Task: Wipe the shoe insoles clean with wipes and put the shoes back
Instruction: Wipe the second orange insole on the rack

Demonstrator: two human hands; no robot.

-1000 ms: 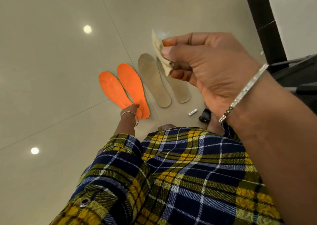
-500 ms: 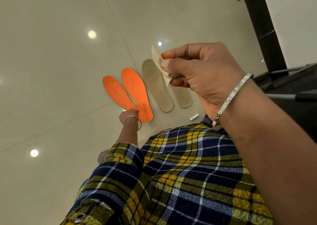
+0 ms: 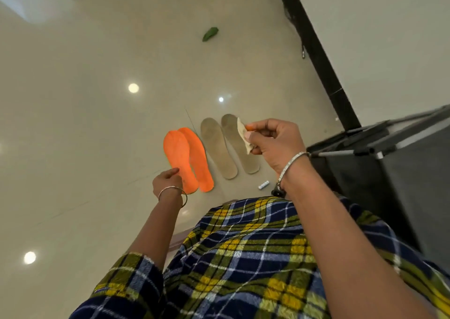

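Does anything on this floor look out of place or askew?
A green leaf-like scrap lies on the pale tiled floor, a small white ribbed piece sits near the beige insoles, and one orange insole overlaps its twin, gripped by the left hand.

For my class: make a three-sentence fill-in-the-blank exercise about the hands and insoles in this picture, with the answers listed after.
The right hand pinches a ____ between thumb and fingers. The left hand grips the heel of an insole coloured ____. ____ beige insoles lie flat on the floor.
Missing words: wipe, orange, two.
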